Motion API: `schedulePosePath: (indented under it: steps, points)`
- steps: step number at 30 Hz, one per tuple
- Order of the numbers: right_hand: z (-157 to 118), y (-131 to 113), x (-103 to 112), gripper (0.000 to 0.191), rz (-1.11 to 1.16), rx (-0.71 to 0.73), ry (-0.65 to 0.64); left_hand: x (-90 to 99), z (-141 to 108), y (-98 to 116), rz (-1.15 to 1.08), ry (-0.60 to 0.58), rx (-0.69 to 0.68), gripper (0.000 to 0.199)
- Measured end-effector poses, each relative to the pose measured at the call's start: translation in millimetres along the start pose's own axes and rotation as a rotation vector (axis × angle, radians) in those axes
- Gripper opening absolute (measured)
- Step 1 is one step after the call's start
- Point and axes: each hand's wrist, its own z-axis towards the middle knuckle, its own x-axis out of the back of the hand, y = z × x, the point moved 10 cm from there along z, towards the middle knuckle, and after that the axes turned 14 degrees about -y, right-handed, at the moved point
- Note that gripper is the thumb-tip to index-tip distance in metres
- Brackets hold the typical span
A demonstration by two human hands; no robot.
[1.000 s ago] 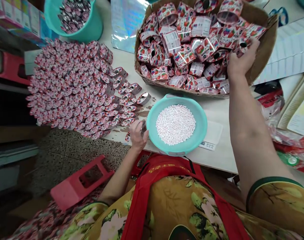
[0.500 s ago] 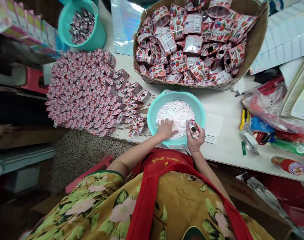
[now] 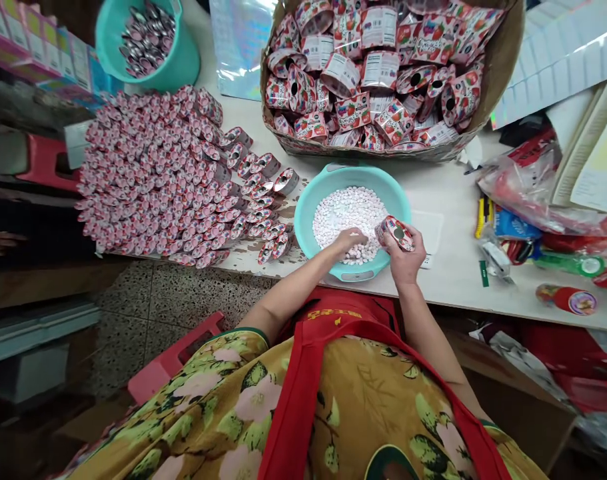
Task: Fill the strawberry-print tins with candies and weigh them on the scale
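A turquoise basin [image 3: 308, 240] in front of me holds a heap of small pale pink-white candies [image 3: 343, 207]. Inside it, at the near side of the heap, my left hand [image 3: 349, 243] has its fingers curled closed among the candies; the palm is hidden. My right hand [image 3: 407, 260] grips a small oval strawberry-printed container [image 3: 399, 233] over the basin's right rim. The container is tilted, and a dark round hole shows in its top.
An open carton [image 3: 383, 150] full of similar containers stands behind the basin. Rows of upright containers [image 3: 148, 180] cover the table's left side, below a turquoise bucket [image 3: 188, 63] of shiny caps. A scale [image 3: 430, 230], cutter [image 3: 483, 217] and plastic bags lie rightward.
My left hand has gone from spread fingers to curled ones and moved right, closer to the container. My right hand has tilted the container leftward. The whole view has shifted slightly.
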Motion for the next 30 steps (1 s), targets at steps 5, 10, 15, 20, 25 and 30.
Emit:
schedulePosePath:
  steps: [5,10,15,20,25,30]
  points:
    - [-1,-9,-9,0.053,-0.053,-0.055,-0.159,11.3,-8,26,-0.566,-0.080,-0.048,0.026]
    - [-11,-11,-53,0.047,-0.165,-0.048,-0.305,-6.5,-36,96,-0.536,-0.147,-0.414,0.027]
    - [-14,-16,-74,0.041,-0.249,-0.091,-0.263,-0.8,-53,108,-0.495,0.073,-0.569,0.030]
    - [-10,-20,-78,0.040,-0.343,-0.130,-0.266,16.7,-46,98,-0.528,0.254,-0.530,0.036]
    - [-6,-27,-78,0.038,-0.405,-0.132,-0.280,20.6,-41,98,-0.527,0.308,-0.483,0.043]
    - [1,-31,-77,0.039,-0.417,-0.153,-0.314,17.7,-36,105,-0.513,0.272,-0.516,0.047]
